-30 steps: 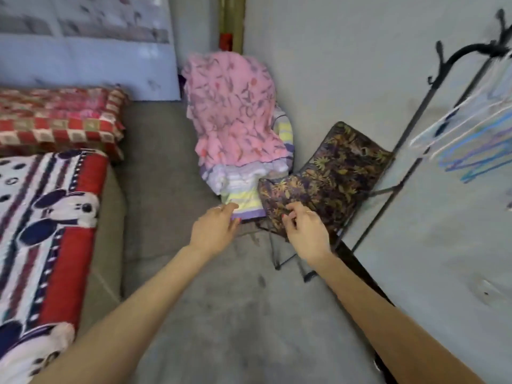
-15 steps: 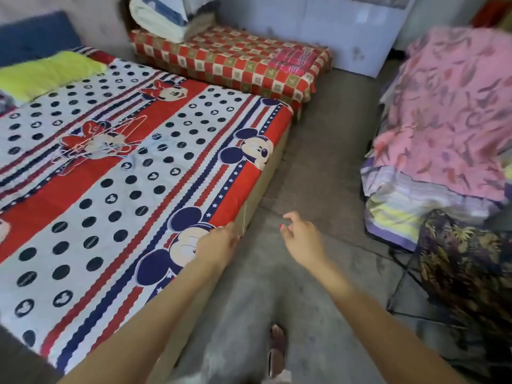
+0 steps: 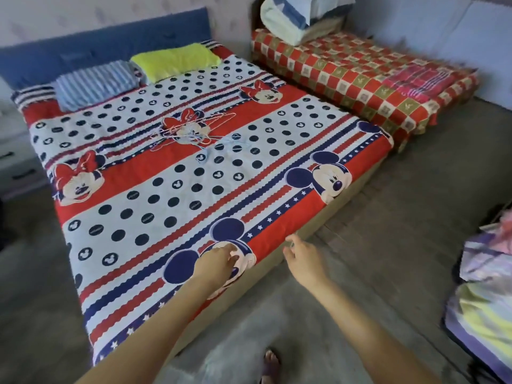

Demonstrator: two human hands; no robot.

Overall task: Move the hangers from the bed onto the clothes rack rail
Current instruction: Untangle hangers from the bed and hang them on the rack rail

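Observation:
A loose pile of thin wire hangers (image 3: 191, 130) lies in the middle of the bed (image 3: 155, 195), on a cartoon-print cover; a pale blue hanger (image 3: 221, 151) lies just right of the pile. My left hand (image 3: 219, 261) hovers over the bed's near corner, fingers loosely apart, holding nothing. My right hand (image 3: 302, 257) is out over the floor beside that corner, fingers spread and empty. Both hands are well short of the hangers. The clothes rack is out of view.
A second low bed with a red checked cover (image 3: 360, 79) stands to the right of the first, folded bedding (image 3: 296, 18) at its head. A striped pillow (image 3: 97, 84) and a yellow pillow (image 3: 174, 60) lie by the blue headboard. Stacked cloth (image 3: 487, 295) fills the right edge. My foot (image 3: 270, 364) is on the grey floor.
My view has swung left from the rack and chair to the bed. The hanger pile has come into full view, and both empty hands have stayed out in front of me.

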